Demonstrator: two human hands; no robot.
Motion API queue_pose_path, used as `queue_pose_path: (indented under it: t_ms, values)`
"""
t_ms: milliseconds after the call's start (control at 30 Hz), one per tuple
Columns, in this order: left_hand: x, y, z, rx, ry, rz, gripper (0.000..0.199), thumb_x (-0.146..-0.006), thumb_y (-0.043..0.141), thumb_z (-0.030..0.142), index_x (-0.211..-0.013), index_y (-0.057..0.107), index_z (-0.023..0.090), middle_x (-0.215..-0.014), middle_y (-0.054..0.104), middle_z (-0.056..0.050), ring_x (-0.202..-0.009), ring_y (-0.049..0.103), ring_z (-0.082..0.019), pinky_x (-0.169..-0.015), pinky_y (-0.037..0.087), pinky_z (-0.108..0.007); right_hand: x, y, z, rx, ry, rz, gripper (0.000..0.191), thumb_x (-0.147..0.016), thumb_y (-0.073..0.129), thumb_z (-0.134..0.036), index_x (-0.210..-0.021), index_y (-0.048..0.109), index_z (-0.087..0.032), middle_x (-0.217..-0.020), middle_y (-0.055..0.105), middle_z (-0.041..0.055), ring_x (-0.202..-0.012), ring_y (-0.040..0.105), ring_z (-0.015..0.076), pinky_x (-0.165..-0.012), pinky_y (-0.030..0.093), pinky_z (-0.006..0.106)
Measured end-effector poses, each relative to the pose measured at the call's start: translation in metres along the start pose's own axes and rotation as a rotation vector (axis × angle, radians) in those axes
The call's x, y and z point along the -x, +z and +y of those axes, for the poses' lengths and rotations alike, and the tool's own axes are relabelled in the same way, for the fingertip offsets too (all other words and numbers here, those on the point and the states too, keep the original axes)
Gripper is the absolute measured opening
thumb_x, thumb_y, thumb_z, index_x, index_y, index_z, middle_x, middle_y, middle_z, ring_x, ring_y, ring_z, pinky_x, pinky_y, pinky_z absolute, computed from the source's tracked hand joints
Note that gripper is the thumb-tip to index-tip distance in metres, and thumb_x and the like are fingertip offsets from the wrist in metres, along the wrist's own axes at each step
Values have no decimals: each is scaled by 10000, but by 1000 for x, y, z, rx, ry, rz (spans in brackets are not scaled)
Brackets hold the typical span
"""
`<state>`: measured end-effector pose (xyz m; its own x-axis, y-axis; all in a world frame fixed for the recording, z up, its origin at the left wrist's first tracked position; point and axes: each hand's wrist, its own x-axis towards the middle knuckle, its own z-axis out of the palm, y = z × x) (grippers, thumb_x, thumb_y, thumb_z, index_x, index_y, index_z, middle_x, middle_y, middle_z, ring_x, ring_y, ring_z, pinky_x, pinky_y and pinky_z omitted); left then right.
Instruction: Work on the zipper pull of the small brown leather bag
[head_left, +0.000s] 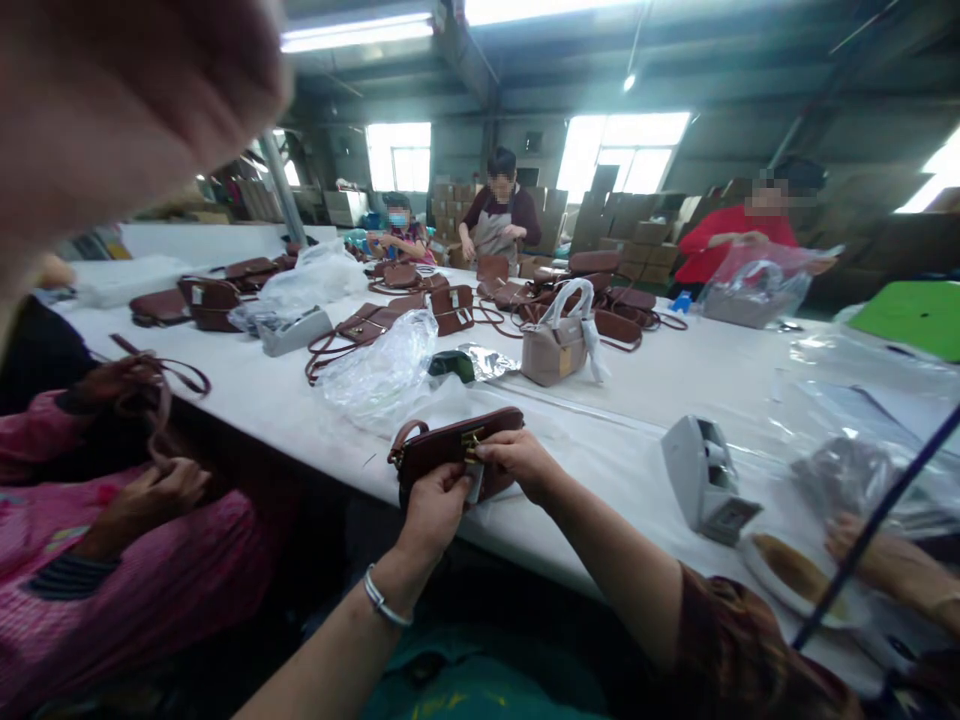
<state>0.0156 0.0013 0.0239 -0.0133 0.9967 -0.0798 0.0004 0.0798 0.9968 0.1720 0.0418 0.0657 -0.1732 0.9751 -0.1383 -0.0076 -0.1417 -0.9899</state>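
Note:
A small dark brown bag (435,447) with a wrist loop at its left end rests at the near edge of the white table (637,400). My left hand (439,505), below a silver bangle, has its fingers closed on the bag's front, beside a pale tag (474,482). From the right my right hand (521,458) pinches the gold clasp (472,440) at the bag's upper front. Crumpled clear plastic (386,370) lies just beyond the bag.
Brown bags with straps and a taupe handbag (555,350) stand farther back. A grey tape dispenser (705,480) is at right. At left, a person in pink holds a strap (161,400). A blurred hand fills the upper left.

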Motion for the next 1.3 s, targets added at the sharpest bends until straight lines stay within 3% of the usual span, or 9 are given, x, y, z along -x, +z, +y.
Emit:
queue_pose_path:
  t_ms: [567,733,967,1300]
  values:
    - [0,-1,5,101,-34,35,308,-705,735,368,-931,792,167,-851,784,-77,-783,718,-234,-749,559,-349,0,2,7,-59,15,19,265,-578,788,-325,-748,788,-121,-589,683,35,-574,569,154,-608,432,300]
    - [1,-2,5,118,-38,85,325,-697,761,381,-934,796,160,-857,784,-80,-768,716,-229,-752,560,-357,1,1,8,-50,4,25,270,-589,789,-335,-753,789,-120,-556,661,25,-556,559,147,-602,430,300]
    - [4,-5,4,82,-27,60,379,-695,760,434,-923,792,133,-802,776,-93,-707,701,-221,-703,555,-344,2,1,8,-55,-6,46,260,-575,793,-334,-739,787,-131,-590,680,29,-578,561,147,-611,417,296]
    - [5,-3,9,103,-50,108,313,-669,781,374,-887,795,149,-761,777,-74,-675,704,-200,-702,561,-332,6,1,4,-53,-13,40,246,-556,797,-338,-696,781,-137,-559,649,15,-555,526,136,-602,402,295]
